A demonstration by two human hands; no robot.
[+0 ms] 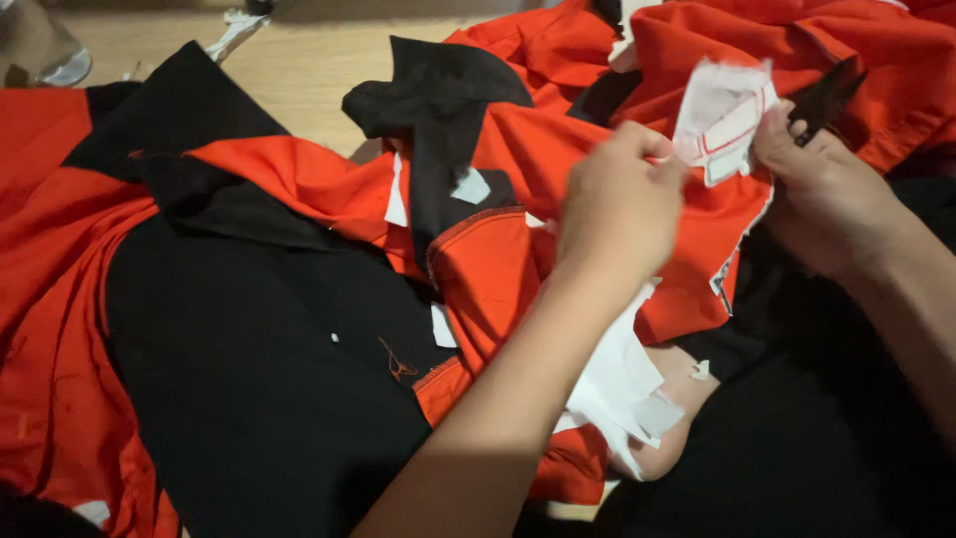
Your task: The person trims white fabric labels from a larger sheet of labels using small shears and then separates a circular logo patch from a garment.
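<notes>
My left hand [619, 204] and my right hand [819, 194] are raised over a heap of red and black garments [299, 299]. Both pinch a small white paper tag with red lines [722, 115], the left at its lower left edge, the right at its right side. A dark pointed object [827, 98], perhaps scissors or a fabric flap, sticks up past my right fingers; I cannot tell which. A strip of white backing paper [622, 389] lies below my left forearm on the cloth.
The light wooden table [299, 70] shows at the top, with a glass object [45, 50] in the far left corner. Small white paper scraps [473, 186] lie scattered on the red fabric. Black cloth [797, 448] covers the lower right.
</notes>
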